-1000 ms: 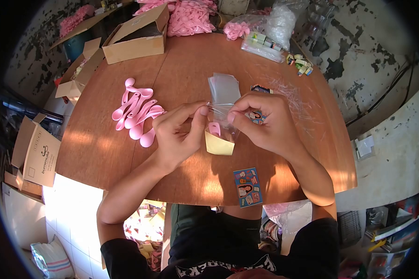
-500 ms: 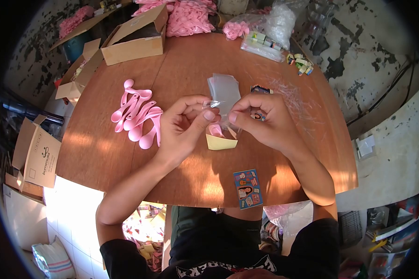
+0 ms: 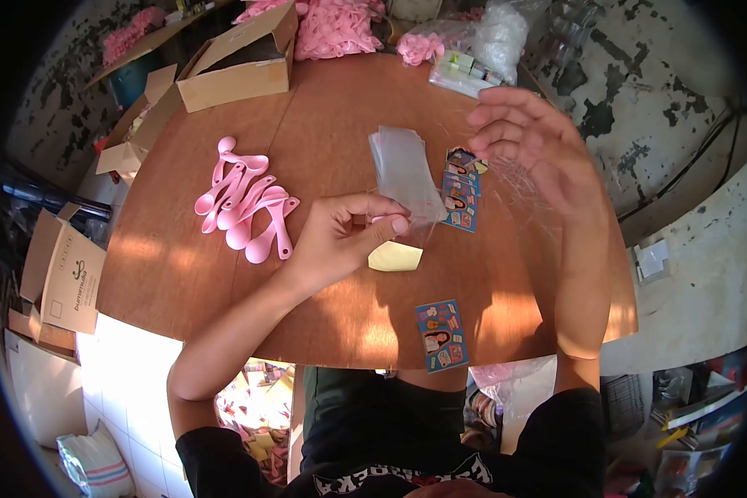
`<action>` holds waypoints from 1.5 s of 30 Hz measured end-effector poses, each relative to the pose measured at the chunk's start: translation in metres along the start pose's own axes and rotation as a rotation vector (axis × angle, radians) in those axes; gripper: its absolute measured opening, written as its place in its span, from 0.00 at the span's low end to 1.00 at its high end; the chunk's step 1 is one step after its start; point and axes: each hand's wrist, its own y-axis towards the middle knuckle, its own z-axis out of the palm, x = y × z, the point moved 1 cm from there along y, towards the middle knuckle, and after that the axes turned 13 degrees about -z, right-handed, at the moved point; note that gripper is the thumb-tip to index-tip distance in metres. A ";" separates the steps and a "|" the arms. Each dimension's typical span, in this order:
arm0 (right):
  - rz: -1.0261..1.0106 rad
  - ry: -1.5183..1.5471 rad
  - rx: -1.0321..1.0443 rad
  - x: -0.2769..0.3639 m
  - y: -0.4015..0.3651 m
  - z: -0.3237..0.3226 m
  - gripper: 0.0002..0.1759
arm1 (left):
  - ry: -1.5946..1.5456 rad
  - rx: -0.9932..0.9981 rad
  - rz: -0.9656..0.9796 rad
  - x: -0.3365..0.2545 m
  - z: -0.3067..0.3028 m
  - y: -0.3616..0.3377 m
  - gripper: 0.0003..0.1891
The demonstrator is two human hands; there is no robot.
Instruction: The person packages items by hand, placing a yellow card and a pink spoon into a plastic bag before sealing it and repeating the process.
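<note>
My left hand (image 3: 340, 234) is closed in a pinch over the middle of the table. It holds a clear plastic bag (image 3: 426, 217); a yellow card (image 3: 394, 256) shows just below the fingers, and whether it lies inside the bag is hard to tell. My right hand (image 3: 535, 149) is raised at the right, fingers apart, above a scatter of thin clear plastic strips (image 3: 519, 195). Behind the left hand lies a stack of flat clear bags (image 3: 402, 162). Blue printed cards (image 3: 461, 203) lie to its right, and a single blue card (image 3: 441, 335) rests by the front edge.
Several pink measuring spoons (image 3: 245, 199) are heaped on the table's left. An open cardboard box (image 3: 236, 70) stands at the back left, near a bag of pink pieces (image 3: 340, 29). Small boxes in plastic (image 3: 461, 75) sit at the back right.
My right hand has let go of the bag and moved up and to the right, its fingers opening. My left hand keeps its pinch in about the same place.
</note>
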 end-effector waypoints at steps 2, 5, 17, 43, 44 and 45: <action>-0.138 0.151 0.093 -0.003 -0.006 -0.051 0.30 | -0.008 -0.013 0.030 0.000 -0.002 0.000 0.09; -0.153 0.616 -0.244 -0.048 -0.034 -0.132 0.32 | -0.023 -0.014 0.025 0.000 -0.003 0.001 0.09; 0.226 -0.800 -0.696 -0.059 -0.057 -0.099 0.16 | -0.031 -0.007 0.005 0.006 -0.002 0.004 0.12; 0.006 -0.526 -0.548 -0.084 -0.055 0.006 0.31 | -0.086 0.019 -0.006 0.014 0.001 0.003 0.13; 0.113 -0.300 -0.354 -0.078 -0.055 0.015 0.31 | -0.081 0.016 -0.009 0.014 0.000 0.003 0.13; 0.215 -0.074 -0.157 -0.076 -0.057 0.024 0.31 | -0.081 0.014 -0.003 0.014 -0.001 0.004 0.13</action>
